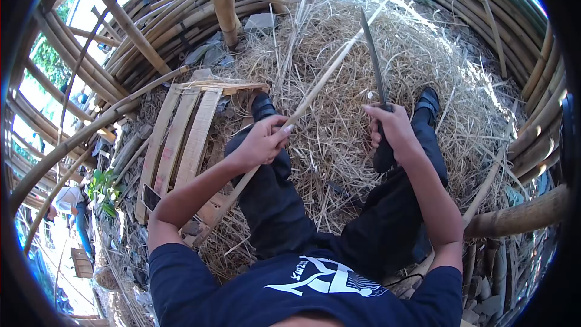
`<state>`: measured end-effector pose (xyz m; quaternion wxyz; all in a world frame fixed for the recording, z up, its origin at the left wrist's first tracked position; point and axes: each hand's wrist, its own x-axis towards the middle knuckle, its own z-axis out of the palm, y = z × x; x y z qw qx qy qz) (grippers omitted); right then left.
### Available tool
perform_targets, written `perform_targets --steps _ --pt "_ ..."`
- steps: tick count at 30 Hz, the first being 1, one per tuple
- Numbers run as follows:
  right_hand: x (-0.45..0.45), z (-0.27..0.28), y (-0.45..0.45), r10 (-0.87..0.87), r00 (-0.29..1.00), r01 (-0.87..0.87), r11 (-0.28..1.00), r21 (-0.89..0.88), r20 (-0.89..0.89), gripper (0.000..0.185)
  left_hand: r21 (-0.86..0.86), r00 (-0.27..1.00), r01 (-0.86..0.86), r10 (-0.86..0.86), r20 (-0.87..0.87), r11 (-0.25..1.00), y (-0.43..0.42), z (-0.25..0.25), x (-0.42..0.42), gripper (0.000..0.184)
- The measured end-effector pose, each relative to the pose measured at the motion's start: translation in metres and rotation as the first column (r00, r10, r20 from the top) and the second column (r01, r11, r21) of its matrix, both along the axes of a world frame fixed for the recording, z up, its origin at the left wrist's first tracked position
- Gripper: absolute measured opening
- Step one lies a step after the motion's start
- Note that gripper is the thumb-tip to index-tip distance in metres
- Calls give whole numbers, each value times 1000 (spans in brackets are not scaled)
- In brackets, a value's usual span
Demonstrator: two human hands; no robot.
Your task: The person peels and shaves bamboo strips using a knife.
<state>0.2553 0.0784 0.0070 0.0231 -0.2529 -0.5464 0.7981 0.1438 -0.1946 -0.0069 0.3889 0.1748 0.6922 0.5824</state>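
My left hand (264, 140) is closed around a long, pale bamboo strip (327, 75). The strip runs slantwise from beside my left elbow, across my left leg, to the far upper right. In my right hand (390, 127) is the dark handle of a machete, gripped with the thumb on top. The machete (374, 60) points away from me, its long narrow blade upright in view and close to the strip's far part. Strip and blade appear to cross or nearly meet near the top; whether they touch I cannot tell.
Dry shavings (339, 139) cover the ground between and beyond my legs. A slatted wooden crate (181, 127) lies to my left. Bamboo poles (221, 0) stand and stack around the back and sides. A thick pole (517, 218) juts in at right. Another person (78, 212) is at far left.
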Motion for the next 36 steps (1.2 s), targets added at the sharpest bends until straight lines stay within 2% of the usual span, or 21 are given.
perform_targets --steps 1,2,3,5,6,7,9,10,11,14,17,19,22,24,25,27,29,31,36 --pt "-3 1 -2 41 998 -25 959 282 -48 17 2 1000 -2 2 4 1000 -1 4 6 29" --pt "-7 1 -1 86 986 -31 933 358 -140 24 4 1000 -1 1 2 1000 -2 6 11 30" --pt "-12 7 -1 99 986 -45 933 357 -135 24 3 1000 -14 14 7 1000 -3 6 16 30" --pt "-26 22 0 101 983 12 795 606 -151 31 44 999 -13 15 -36 999 -4 3 25 30" --pt "-35 23 3 82 986 37 749 662 -148 39 18 996 2 0 -91 1000 -4 5 30 32" --pt "-44 24 5 90 985 30 749 661 -146 39 18 996 -7 8 -89 1000 -3 3 34 32" --pt "-58 25 8 101 995 -74 816 574 -15 42 -50 879 -20 -6 -477 999 -4 -4 42 35" --pt "-64 25 8 112 993 -108 871 479 21 45 -78 841 -21 -24 -540 997 -4 -5 45 36" --pt "-69 22 6 117 993 -112 868 484 19 45 -72 840 -27 -16 -542 997 -4 -7 48 36" --pt "-74 16 -3 115 991 -129 967 220 74 37 -69 837 -27 -15 -546 997 -4 -13 59 35" --pt "-82 -6 6 82 997 -77 976 202 -14 37 -64 863 -40 2 -505 997 1 -21 68 36" --pt "-79 -8 7 76 997 -69 976 208 -24 33 -104 835 -51 -15 -550 993 6 -25 70 35" --pt "-78 -13 12 88 993 -65 963 260 -78 30 -57 827 -16 -19 -562 998 14 -31 68 36" --pt "-77 -16 16 100 989 -64 953 297 -108 29 -36 974 -3 -5 -228 999 19 -22 69 36" --pt "-77 -17 18 116 983 -68 952 299 -144 28 -40 975 -2 -7 -220 999 23 -22 67 36" --pt "-73 -16 17 133 977 -79 952 296 -169 28 166 989 -75 52 139 983 32 -22 61 35" --pt "-70 -11 12 118 967 -53 960 275 -225 27 162 981 -110 80 179 981 41 -26 61 34" --pt "-72 -16 14 118 966 -49 957 286 -230 26 192 988 -8 -22 155 981 47 -26 60 32" --pt "-72 -17 23 253 940 -126 880 459 -227 26 203 972 -2 -45 229 979 54 -22 57 29"
